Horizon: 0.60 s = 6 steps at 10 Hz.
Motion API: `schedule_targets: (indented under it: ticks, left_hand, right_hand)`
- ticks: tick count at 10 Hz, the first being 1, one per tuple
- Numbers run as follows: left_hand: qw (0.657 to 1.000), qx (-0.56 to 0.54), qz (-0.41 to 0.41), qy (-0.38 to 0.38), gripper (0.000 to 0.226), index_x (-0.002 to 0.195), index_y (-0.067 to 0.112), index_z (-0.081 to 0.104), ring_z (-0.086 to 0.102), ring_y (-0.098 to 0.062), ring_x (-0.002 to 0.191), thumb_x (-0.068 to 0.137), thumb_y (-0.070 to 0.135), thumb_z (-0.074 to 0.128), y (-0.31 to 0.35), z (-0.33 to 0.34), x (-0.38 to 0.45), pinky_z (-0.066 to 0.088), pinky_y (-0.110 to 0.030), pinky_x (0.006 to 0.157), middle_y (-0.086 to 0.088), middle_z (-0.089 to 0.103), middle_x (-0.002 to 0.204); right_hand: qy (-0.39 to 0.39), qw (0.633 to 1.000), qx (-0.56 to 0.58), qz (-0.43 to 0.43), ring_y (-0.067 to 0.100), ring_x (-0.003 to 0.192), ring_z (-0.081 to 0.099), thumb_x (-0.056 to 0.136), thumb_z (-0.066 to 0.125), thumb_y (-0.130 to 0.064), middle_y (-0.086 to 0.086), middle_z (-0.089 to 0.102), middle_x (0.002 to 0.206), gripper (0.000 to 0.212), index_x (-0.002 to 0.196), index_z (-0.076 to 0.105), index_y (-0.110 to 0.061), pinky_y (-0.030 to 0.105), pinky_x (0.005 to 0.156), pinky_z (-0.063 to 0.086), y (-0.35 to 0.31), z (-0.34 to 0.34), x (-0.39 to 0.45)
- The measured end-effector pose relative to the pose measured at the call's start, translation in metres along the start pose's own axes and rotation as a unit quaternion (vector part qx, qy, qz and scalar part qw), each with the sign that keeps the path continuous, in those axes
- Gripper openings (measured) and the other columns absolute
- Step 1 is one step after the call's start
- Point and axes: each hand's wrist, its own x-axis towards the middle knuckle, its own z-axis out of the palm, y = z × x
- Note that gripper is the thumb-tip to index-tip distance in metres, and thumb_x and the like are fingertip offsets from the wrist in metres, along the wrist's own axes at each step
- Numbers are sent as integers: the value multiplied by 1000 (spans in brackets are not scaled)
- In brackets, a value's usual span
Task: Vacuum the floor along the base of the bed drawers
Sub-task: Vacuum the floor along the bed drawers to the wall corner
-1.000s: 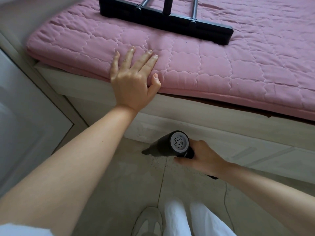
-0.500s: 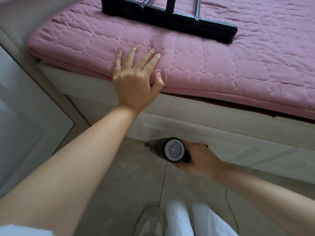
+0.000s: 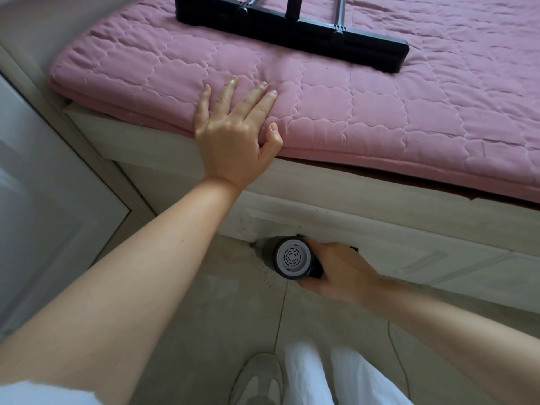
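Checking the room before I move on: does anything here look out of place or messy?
Yes. A black stand base lies on the pink quilt, an odd spot for it. Dark specks dot the floor beside the vacuum.

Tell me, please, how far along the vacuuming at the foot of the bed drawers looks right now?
Done: nothing I can confirm. In hand: the right hand grips the handheld vacuum, its nozzle at the seam where the drawer front meets the floor; the left hand rests flat on the pink mattress pad. Left: dark specks beside the vacuum, then the base farther right.
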Motion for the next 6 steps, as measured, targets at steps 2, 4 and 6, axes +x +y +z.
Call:
schedule_targets:
  ticks: [2, 4, 6]
  left_hand:
    - [1000, 1, 1, -1, 43, 124, 24, 72, 59, -31, 125, 89, 34, 50, 0, 1, 0, 37, -57, 109, 5, 67, 130]
    - [1000, -1, -1, -2, 43, 124, 24, 72, 59, -31, 125, 89, 34, 50, 0, 0, 0, 37, -57, 109, 5, 67, 130]
    - [1000, 0, -1, -2, 43, 124, 24, 72, 59, -31, 125, 89, 34, 50, 0, 0, 0, 37, -56, 110, 5, 67, 130]
  right_hand:
    - [-1, 1000, -4, 16, 13, 87, 66, 76, 63, -53, -9, 70, 101, 57, 127, 47, -33, 38, 73, 55, 13, -12, -7]
    - [-3, 999, 21, 38, 6, 83, 64, 77, 66, -51, -15, 68, 98, 56, 127, 50, -32, 31, 73, 55, 20, -22, -14]
    - [-11, 996, 68, 48, 5, 85, 64, 77, 71, -45, -17, 68, 96, 50, 123, 53, -35, 30, 77, 54, 20, -30, -14]
